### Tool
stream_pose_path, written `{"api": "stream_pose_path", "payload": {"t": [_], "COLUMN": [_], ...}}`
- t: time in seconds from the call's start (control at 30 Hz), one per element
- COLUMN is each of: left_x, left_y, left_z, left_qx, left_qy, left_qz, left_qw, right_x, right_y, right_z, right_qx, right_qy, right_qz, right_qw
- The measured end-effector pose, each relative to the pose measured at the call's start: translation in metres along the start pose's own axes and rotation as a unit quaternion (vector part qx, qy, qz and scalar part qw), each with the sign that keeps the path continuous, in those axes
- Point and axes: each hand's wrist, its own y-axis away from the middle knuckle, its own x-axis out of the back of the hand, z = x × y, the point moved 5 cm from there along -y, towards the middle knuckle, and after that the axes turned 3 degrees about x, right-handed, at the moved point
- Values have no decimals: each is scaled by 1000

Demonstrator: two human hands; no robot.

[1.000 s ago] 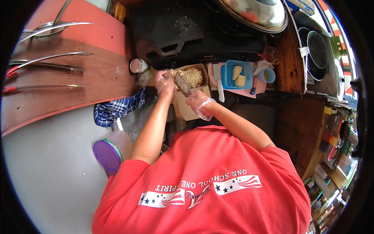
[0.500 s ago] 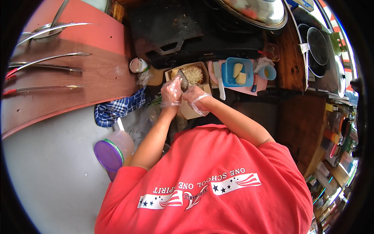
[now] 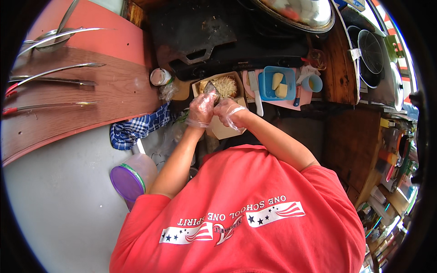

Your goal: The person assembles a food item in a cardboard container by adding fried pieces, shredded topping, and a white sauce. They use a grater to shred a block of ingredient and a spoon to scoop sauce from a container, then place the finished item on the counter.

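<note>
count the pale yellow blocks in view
2: an upper block and, just below it in the picture, a lower block, both in the blue container. The left hand may hide another.

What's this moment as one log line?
Left hand: at grater, grip unclear | right hand: holding grater | grater: over open box | contents: pale shreds

Left of the hands [image 3: 201,111], a brown wooden counter [image 3: 54,103] is stretching below a red panel [image 3: 116,38], while a pale grey surface [image 3: 59,200] is spreading nearer. Right of the hands, a wooden partition [image 3: 339,82] is standing beyond a brown cabinet [image 3: 359,136]; far right, red-and-white stripes [image 3: 380,17] are catching bright light.
</note>
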Motion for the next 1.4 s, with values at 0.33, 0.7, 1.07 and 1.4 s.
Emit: {"api": "stream_pose_path", "payload": {"t": [0.33, 0.7, 1.07, 1.4], "left_x": [-4, -11, -29, -2], "left_y": [-13, -6, -20, -2], "left_z": [-21, -15, -46, -8], "left_qx": [75, 23, 107, 229], "left_qy": [35, 2, 4, 127], "left_qz": [80, 9, 72, 18], "left_qw": [993, 1000, 992, 965], "right_x": [-2, 2, 9, 5], "right_y": [2, -2, -10, -11], "right_z": [-5, 3, 15, -5], "right_qx": [-20, -55, -53, -56], "right_qy": [-33, -79, -56, -45], "right_qz": [9, -62, -3, -18], "right_qw": [999, 993, 997, 997]}}
